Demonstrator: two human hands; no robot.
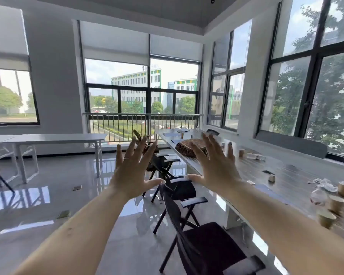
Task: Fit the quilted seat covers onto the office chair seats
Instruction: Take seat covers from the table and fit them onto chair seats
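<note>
My left hand (pixel 132 171) and my right hand (pixel 214 165) are both raised in front of me, backs toward the camera, fingers spread wide and holding nothing. A brown quilted seat cover (pixel 189 147) lies folded on the long table (pixel 286 175) at the right, just beyond my right hand. Black office chairs stand along the table's left side: a near chair (pixel 213 243), a middle chair (pixel 182 188) and a far chair (pixel 163 161), partly hidden behind my hands.
Paper cups (pixel 335 203), crumpled wrappers (pixel 324 184) and blue folders (pixel 176 140) lie scattered on the long table. A white table (pixel 48 138) stands at the left wall. The glossy floor (pixel 48 205) between them is open. Windows and a railing line the far wall.
</note>
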